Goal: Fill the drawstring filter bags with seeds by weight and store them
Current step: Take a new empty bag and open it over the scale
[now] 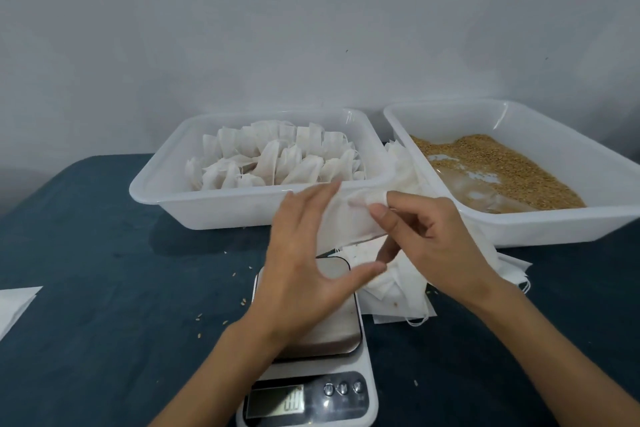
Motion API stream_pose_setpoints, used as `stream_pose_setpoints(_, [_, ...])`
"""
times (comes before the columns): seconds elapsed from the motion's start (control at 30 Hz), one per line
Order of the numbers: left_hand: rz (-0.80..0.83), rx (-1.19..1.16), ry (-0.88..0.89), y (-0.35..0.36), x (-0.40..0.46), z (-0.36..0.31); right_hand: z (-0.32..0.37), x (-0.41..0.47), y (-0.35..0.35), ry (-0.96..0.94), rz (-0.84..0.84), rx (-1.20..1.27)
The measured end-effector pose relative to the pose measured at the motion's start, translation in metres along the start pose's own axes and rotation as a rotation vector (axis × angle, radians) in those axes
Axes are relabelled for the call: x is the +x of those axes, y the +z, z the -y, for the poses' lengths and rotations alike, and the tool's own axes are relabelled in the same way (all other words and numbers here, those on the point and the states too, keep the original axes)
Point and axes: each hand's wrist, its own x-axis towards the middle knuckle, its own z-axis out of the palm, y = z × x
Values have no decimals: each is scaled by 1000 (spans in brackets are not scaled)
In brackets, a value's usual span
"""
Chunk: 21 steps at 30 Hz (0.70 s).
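Observation:
An empty white filter bag (349,218) hangs in the air above the scale (341,329). My right hand (426,236) pinches its upper edge between thumb and forefinger. My left hand (304,263) lies against the bag's left side with its fingers straight and its thumb spread below. A pile of flat empty bags (398,291) lies on the table to the right of the scale, under my right hand. The left white tray (162,198) holds several filled bags (277,159). The right white tray (554,222) holds brown seeds (485,163). The scale display (277,404) shows a reading near zero.
The table has a dark blue cloth (104,305) with loose seeds (239,274) scattered left of the scale. A white sheet (14,305) lies at the left edge. A pale wall stands close behind the trays.

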Motion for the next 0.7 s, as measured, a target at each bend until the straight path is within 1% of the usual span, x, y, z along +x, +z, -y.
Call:
stream_pose_setpoints(0.07, [53, -21, 6, 8, -5, -4, 12, 1, -5, -37, 32, -87])
stream_pose_setpoints(0.13, [36, -66, -20, 10, -8, -7, 28, 4, -6, -57, 115, -166])
stream_pose_setpoints(0.23, [63, -171, -75, 9, -7, -10, 52, 12, -5, 0, 256, -237])
stream_pose_setpoints(0.33, [92, -254, -148, 12, -8, -13, 65, 19, -5, 105, 387, -327])
stream_pose_setpoints(0.4, [89, -310, -214, 13, -9, -13, 72, 25, -15, 168, 381, -234])
stream_pose_setpoints(0.47, [60, -391, -264, 12, -10, -11, 68, 35, -42, 163, 261, -151])
stream_pose_setpoints(0.5, [51, -449, -286, 12, -9, -10, 59, 40, -60, 156, 172, -164])
stream_pose_setpoints(0.53, [47, -514, -309, 11, -8, -9, 45, 46, -79, 164, 80, -223])
stream_pose_setpoints(0.57, [43, -572, -330, 11, -7, -8, 25, 51, -100, 197, -4, -336])
stream_pose_setpoints(0.6, [38, -618, -346, 10, -7, -8, 2, 55, -122, 269, -52, -494])
stream_pose_setpoints(0.63, [33, -648, -359, 9, -6, -8, -20, 58, -142, 388, -39, -699])
stream_pose_setpoints(0.67, [27, -667, -370, 9, -6, -8, -42, 60, -158, 543, 43, -901])
stream_pose_setpoints(0.7, [18, -677, -382, 9, -6, -7, -62, 61, -171, 688, 162, -1041])
